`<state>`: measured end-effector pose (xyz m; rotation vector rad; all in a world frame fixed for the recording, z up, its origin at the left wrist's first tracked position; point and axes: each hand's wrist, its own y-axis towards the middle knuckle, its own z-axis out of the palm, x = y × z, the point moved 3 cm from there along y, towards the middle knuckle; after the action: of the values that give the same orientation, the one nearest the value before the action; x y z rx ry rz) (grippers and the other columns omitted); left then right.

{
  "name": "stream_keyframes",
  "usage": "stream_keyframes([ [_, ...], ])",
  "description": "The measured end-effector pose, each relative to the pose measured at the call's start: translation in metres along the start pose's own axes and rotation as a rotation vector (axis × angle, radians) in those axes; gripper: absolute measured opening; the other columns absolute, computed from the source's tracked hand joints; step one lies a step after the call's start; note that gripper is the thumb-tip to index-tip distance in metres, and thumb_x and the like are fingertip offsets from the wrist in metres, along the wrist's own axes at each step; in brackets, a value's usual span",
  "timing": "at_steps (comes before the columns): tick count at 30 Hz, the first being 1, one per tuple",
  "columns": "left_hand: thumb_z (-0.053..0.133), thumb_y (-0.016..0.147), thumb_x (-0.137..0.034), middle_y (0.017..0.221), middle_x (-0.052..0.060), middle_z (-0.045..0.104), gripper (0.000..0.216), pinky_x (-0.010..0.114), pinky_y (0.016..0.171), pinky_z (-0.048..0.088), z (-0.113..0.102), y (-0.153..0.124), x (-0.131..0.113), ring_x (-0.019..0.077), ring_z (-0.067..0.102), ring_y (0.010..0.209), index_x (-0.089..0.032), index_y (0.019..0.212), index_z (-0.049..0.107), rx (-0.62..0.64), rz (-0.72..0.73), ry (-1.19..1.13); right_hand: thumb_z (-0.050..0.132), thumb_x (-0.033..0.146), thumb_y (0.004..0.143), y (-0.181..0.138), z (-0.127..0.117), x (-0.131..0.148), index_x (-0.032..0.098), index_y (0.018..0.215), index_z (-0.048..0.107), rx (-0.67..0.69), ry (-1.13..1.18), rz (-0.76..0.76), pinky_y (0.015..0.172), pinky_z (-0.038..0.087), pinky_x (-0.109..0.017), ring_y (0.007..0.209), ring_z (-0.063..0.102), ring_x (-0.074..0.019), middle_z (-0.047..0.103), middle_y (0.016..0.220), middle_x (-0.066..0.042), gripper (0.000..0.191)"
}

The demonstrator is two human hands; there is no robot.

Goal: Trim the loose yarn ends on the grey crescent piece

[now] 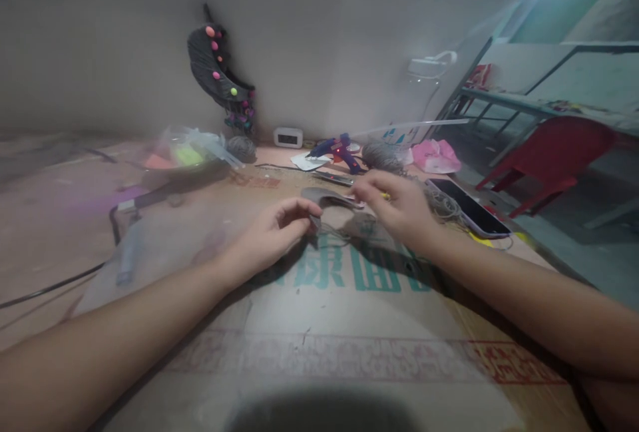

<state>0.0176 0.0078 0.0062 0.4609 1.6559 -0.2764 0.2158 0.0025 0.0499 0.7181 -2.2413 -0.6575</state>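
Observation:
A curved grey piece [327, 197] lies on a flattened cardboard sheet [319, 325] between my two hands. My left hand [272, 232] is closed in a pinch at the piece's left end, where thin grey cord trails off. My right hand [394, 206] has its fingers curled over the piece's right end, with something yellow showing at the fingertips. The picture is blurred, so the exact grip is unclear.
A blue glue gun [338, 151] and balls of grey twine [382, 156] lie behind the hands. A phone [466, 209] rests to the right. A plastic bag with bright bits [182, 152] sits at left, a decorated dark crescent [219, 76] leans on the wall, a red chair [554, 152] stands right.

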Motion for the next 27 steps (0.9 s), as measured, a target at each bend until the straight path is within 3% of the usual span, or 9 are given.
stream_keyframes([
  [2,0.053,0.086,-0.023,0.078,0.001,0.064,0.013,0.028,0.073,0.047,-0.002,-0.002,-0.004,0.0147,0.063,0.074,-0.017,0.096,0.06,-0.059,-0.009,0.003,0.051,0.029,0.091,0.008,-0.01,-0.013,0.017,0.084,0.065,-0.088,-0.04,0.096,0.067,0.044,-0.025,0.07,0.06,-0.014,0.066,0.075,-0.001,0.02],
  [5,0.053,0.085,-0.026,0.076,0.001,0.064,0.015,0.029,0.072,0.049,-0.007,-0.003,-0.01,0.0162,0.063,0.072,-0.017,0.093,0.063,-0.181,0.015,0.02,0.053,0.023,0.088,0.014,-0.009,-0.037,0.016,0.091,0.065,0.044,-0.164,0.173,0.069,0.046,-0.026,0.076,0.063,-0.0155,0.07,0.085,-0.003,0.014],
  [8,0.057,0.083,-0.025,0.075,0.002,0.065,0.014,0.03,0.072,0.05,-0.011,-0.003,-0.013,0.0172,0.062,0.073,-0.017,0.088,0.067,-0.267,0.045,0.048,0.054,0.024,0.087,0.012,0.001,-0.054,0.016,0.1,0.066,0.187,-0.251,0.151,0.074,0.048,-0.029,0.083,0.064,-0.0174,0.071,0.096,-0.006,0.019],
  [12,0.057,0.083,-0.025,0.074,0.003,0.067,0.015,0.03,0.073,0.05,-0.007,-0.003,-0.01,0.0169,0.064,0.073,-0.017,0.089,0.068,-0.204,0.009,0.048,0.066,0.026,0.081,0.006,0.015,-0.057,0.017,0.108,0.068,0.332,-0.296,0.049,0.089,0.046,-0.035,0.101,0.062,-0.0225,0.068,0.108,-0.011,0.028],
  [15,0.057,0.084,-0.027,0.078,0.003,0.069,0.016,0.03,0.076,0.051,-0.005,-0.003,-0.008,0.017,0.065,0.075,-0.017,0.092,0.067,-0.157,0.007,0.075,0.059,0.02,0.085,0.004,0.02,-0.051,0.017,0.111,0.068,0.372,-0.357,0.019,0.089,0.045,-0.036,0.101,0.061,-0.0237,0.067,0.11,-0.013,0.027],
  [19,0.057,0.086,-0.03,0.083,0.004,0.07,0.018,0.03,0.078,0.051,-0.006,-0.003,-0.005,0.0173,0.066,0.079,-0.018,0.096,0.066,-0.135,0.022,0.081,0.05,0.015,0.087,0.005,0.014,-0.053,0.014,0.104,0.068,0.317,-0.439,0.086,0.083,0.046,-0.035,0.092,0.063,-0.024,0.069,0.101,-0.014,0.025],
  [22,0.057,0.086,-0.03,0.083,0.004,0.07,0.018,0.03,0.078,0.052,-0.006,-0.003,-0.004,0.017,0.066,0.079,-0.018,0.097,0.066,-0.137,0.016,0.068,0.043,0.013,0.089,0.012,0.001,-0.062,0.012,0.117,0.059,0.224,-0.454,0.166,0.076,0.048,-0.034,0.083,0.066,-0.0232,0.071,0.095,-0.013,0.032],
  [24,0.058,0.085,-0.03,0.081,0.003,0.069,0.018,0.03,0.078,0.052,-0.006,-0.002,-0.004,0.0168,0.066,0.078,-0.017,0.095,0.066,-0.146,0.006,0.048,0.039,0.015,0.091,0.016,-0.009,-0.064,0.012,0.122,0.054,0.13,-0.417,0.17,0.08,0.048,-0.035,0.093,0.065,-0.0235,0.07,0.104,-0.013,0.035],
  [27,0.061,0.084,-0.031,0.08,0.003,0.069,0.02,0.029,0.076,0.052,-0.006,-0.002,-0.004,0.0166,0.066,0.076,-0.016,0.095,0.066,-0.153,-0.013,0.002,0.039,0.026,0.096,0.015,-0.018,-0.052,0.016,0.115,0.059,-0.004,-0.286,0.096,0.087,0.047,-0.036,0.105,0.062,-0.0236,0.067,0.114,-0.011,0.029],
])
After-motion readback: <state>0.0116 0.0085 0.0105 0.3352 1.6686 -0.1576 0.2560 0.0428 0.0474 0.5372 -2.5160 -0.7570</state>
